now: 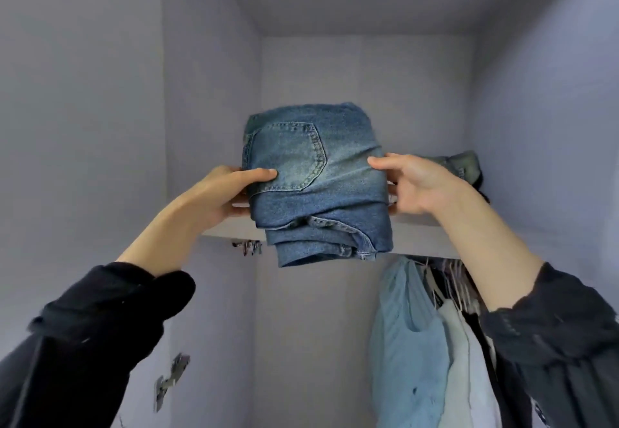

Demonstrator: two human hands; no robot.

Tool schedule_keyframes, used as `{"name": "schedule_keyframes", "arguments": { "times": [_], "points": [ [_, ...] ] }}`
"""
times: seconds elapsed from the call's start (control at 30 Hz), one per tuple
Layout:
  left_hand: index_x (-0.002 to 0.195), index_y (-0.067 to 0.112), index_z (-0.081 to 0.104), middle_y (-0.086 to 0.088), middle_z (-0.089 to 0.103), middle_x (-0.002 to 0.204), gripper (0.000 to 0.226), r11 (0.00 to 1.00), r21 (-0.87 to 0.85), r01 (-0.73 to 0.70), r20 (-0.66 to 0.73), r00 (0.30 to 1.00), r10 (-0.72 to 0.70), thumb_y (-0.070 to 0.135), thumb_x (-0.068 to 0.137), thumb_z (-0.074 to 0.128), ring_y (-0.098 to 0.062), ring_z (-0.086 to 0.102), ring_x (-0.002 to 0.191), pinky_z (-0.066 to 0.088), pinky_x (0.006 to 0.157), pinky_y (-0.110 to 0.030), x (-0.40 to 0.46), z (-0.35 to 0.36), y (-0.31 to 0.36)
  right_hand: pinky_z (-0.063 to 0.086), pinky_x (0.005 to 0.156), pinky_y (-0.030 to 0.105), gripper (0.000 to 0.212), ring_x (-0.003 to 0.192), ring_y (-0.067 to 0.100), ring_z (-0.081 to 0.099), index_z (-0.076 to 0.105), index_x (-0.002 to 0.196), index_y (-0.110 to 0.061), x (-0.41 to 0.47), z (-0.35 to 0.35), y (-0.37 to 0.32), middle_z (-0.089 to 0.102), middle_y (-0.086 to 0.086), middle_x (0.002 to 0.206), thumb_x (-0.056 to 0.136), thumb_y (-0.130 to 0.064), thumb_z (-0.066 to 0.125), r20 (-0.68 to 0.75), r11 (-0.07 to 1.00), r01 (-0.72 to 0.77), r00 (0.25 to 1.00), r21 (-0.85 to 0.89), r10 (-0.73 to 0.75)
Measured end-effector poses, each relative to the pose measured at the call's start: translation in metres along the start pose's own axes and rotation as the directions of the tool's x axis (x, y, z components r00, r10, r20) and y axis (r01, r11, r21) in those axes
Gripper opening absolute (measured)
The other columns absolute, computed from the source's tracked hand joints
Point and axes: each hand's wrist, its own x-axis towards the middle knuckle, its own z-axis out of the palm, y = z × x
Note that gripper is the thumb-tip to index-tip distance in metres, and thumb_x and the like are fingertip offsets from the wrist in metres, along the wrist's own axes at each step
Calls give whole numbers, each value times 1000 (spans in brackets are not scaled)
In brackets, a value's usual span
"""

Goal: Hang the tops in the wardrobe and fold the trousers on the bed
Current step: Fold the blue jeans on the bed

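A folded pair of blue denim jeans (315,179) is held up in front of the upper compartment of a pale lilac-grey wardrobe (368,69), its lower folds hanging over the front edge of the pale wardrobe shelf (418,236). The bundle is a thick, roughly square block of several stacked layers; the top face shows 1 back pocket outlined in pale double stitching, with a faded, lighter wash across the middle of the cloth. At the bottom front, hems and a stitched seam poke out between the layers, slightly uneven. The left hand (224,193) grips the bundle's left edge, thumb pressed on top near the pocket and the other fingers tucked beneath. The right hand (412,183) grips the right edge the same way, thumb on the upper face and curled fingers under the fold. Both forearms are bare up to pushed-back black sleeves (100,320). Further back on the shelf, just behind the right hand, lies another greyish-blue folded denim garment (465,163). Below the shelf on the right hang a light blue top (405,337) and a white top (469,360) on hangers, with darker clothes behind them. Metal door hinges (170,377) show on the left wall.
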Motion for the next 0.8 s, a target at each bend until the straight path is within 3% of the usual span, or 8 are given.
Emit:
{"name": "schedule_keyframes", "arguments": {
  "times": [0.23, 0.37, 0.47, 0.53, 0.6, 0.67, 0.73, 0.8],
  "points": [
    [93, 14, 62, -2, 66, 84, 30, 997, 74, 10, 11, 1000, -11, 34, 75, 75, -15, 62, 73, 48, 46, -21, 137, -32, 21, 45, 68, 45, 20, 92, 20, 56, 58, 100, -15, 133, 11, -28, 60, 2, 102, 86, -28, 65, -24, 998, -36, 999, 47, 37],
    [104, 10, 60, -6, 64, 88, 37, 986, 97, 134, -30, 991, -132, 31, 77, 74, -18, 60, 72, 49, 55, -27, 197, -35, 6, 45, 69, 43, 21, 89, 23, 55, 57, 95, -10, 196, 12, -16, 59, 6, 104, 88, -29, 63, -46, 992, -123, 991, 30, 125],
    [121, 3, 53, -15, 60, 114, 44, 960, 193, 204, -105, 977, -186, 21, 85, 68, -24, 56, 85, 46, 58, -30, 232, -31, -24, 48, 70, 38, 21, 91, 25, 55, 57, 105, -6, 237, 15, 12, 56, 11, 113, 91, -21, 62, -86, 957, -185, 982, -224, 169],
    [132, 6, 44, -17, 50, 133, 49, 936, 310, 167, -180, 977, -114, 25, 91, 61, -26, 53, 98, 49, 66, -34, 245, -24, -37, 52, 67, 33, 30, 85, 25, 58, 56, 115, 0, 253, 17, 22, 57, 13, 116, 92, -20, 60, -52, 885, -160, 987, -438, 152],
    [142, 18, 36, -16, 32, 148, 54, 749, 663, 16, -192, 970, 150, 35, 94, 53, -29, 39, 128, 41, 98, -39, 252, -15, -38, 55, 78, 35, 35, 92, 28, 62, 53, 124, 0, 265, 13, 22, 55, 13, 127, 94, -19, 55, 46, 842, -129, 983, -524, 179],
    [145, 30, 30, -11, 15, 156, 58, 466, 852, -238, 100, 948, 302, 51, 93, 44, -25, 11, 144, 15, 116, -39, 248, -1, -30, 50, 93, 40, 35, 107, 33, 61, 52, 129, -1, 272, 6, 19, 51, 11, 134, 97, -14, 50, 127, 830, -89, 974, -550, 189],
    [146, 38, 22, 0, 11, 158, 66, 329, 880, -344, 340, 938, 72, 67, 87, 29, -19, 3, 146, 5, 118, -37, 245, 14, -27, 50, 96, 40, 32, 107, 33, 62, 53, 128, -3, 278, 0, 19, 52, 10, 133, 97, -11, 47, 145, 797, -13, 981, -604, 126],
    [146, 46, 14, 5, 7, 158, 62, 150, 939, -308, 331, 928, -167, 69, 88, 20, -22, -3, 146, -2, 117, -39, 248, 24, -31, 52, 90, 36, 29, 99, 26, 63, 59, 121, -5, 283, -5, 23, 58, 10, 126, 98, -13, 46, 121, 746, 90, 993, -660, -13]
  ]
}}
